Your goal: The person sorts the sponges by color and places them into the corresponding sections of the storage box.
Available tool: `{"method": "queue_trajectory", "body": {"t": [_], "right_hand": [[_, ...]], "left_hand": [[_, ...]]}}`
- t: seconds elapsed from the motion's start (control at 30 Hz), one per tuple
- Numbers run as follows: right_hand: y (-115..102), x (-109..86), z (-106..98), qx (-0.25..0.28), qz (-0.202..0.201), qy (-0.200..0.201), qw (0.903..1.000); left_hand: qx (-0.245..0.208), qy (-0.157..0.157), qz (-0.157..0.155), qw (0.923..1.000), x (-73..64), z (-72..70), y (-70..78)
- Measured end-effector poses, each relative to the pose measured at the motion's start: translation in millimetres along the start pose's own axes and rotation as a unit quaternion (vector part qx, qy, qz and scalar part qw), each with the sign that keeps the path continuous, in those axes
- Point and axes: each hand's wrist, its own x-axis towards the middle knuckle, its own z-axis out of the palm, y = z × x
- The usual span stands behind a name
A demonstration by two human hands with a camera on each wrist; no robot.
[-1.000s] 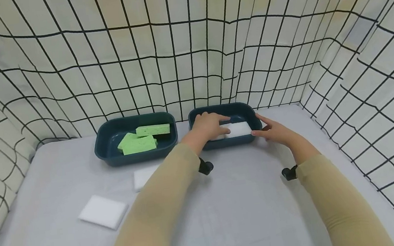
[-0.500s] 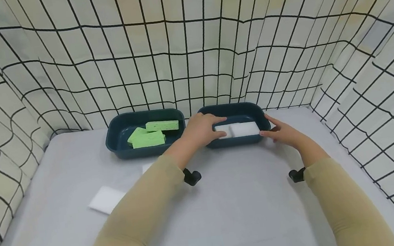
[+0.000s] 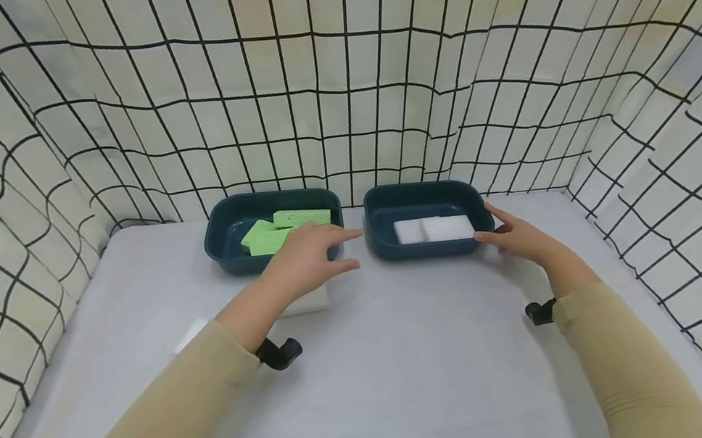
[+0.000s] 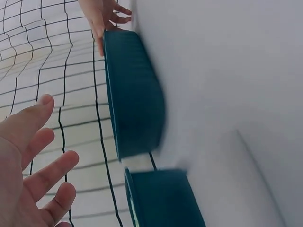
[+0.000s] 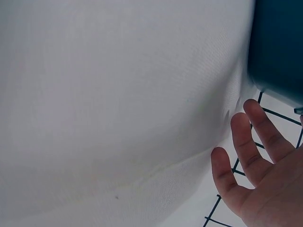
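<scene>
My left hand hangs in the air in front of the left dark teal bin, thumb and fingers spread, with nothing in it. Several green sponges lie in that bin, partly hidden by the hand. My right hand holds the right end of the other teal bin, thumb and forefinger at the rim; the other fingers stand apart from its wall in the right wrist view. White sponge-like blocks lie side by side inside this right bin.
On the white-covered table, a white block lies below my left hand. Another white block is mostly hidden by the left sleeve. Black netting surrounds the table at the back and sides.
My left hand has left the right bin and moved left, to in front of the left bin. My right hand stays at the right bin's end. The view has shifted a little.
</scene>
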Motion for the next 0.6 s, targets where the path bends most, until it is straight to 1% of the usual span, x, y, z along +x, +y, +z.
{"method": "queue_trajectory", "body": {"t": [0.1, 0.17, 0.27, 0.33, 0.43, 0.6], "right_hand": [[-2, 1.3, 0, -0.003, -0.001, 0.001, 1.0000], [0, 2.6, 0, -0.005, 0.002, 0.002, 1.0000], [1, 3.5, 1, -0.005, 0.003, 0.001, 1.0000], [1, 3.4, 1, -0.005, 0.003, 0.002, 1.0000], [1, 2.4, 1, -0.009, 0.002, 0.005, 0.9999], [-2, 1.2, 2, -0.009, 0.003, 0.008, 0.9999]], "left_hand": [[-0.010, -0.003, -0.018, 0.9998, -24.2, -6.3, -15.7], [-0.008, -0.005, -0.027, 0.9996, -39.0, -9.1, -25.0], [0.002, 0.002, -0.038, 0.9993, -59.8, -11.7, -39.2], [0.010, 0.008, -0.048, 0.9988, -71.0, -12.2, -47.2], [0.003, 0.010, -0.058, 0.9982, -83.0, -11.7, -55.1], [-0.001, 0.001, -0.063, 0.9980, -92.9, -9.8, -62.5]]}}
